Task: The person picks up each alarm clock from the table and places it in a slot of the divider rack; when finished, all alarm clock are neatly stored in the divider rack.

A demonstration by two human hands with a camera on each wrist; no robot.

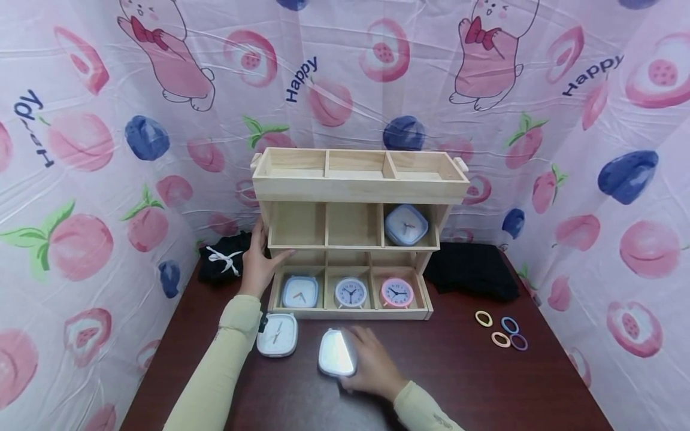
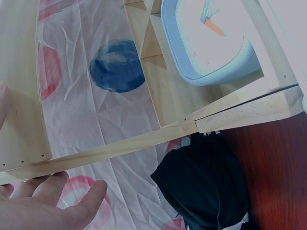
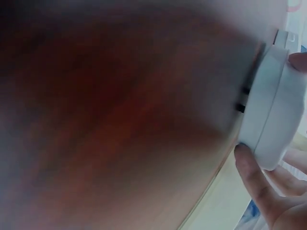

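Observation:
My right hand [image 1: 374,364] grips a white square alarm clock [image 1: 333,353] by its right side, over the table in front of the shelf. The right wrist view shows the clock's pale casing [image 3: 271,112] between thumb and fingers, with small dark feet underneath. Against the left side of the wooden three-tier rack [image 1: 361,191] rests my left hand [image 1: 259,266], fingers extended along the side post and thumb near the middle tray's lower edge. Another white square clock [image 1: 277,336] lies face up on the table beside my left wrist.
The bottom tray holds a light-blue square clock [image 1: 300,292], a lavender round clock [image 1: 351,293] and a pink round clock [image 1: 397,293]. A blue clock [image 1: 406,225] sits in the middle tray's right compartment. Black cloths [image 1: 469,270] flank the rack; several coloured rings [image 1: 483,318] lie right.

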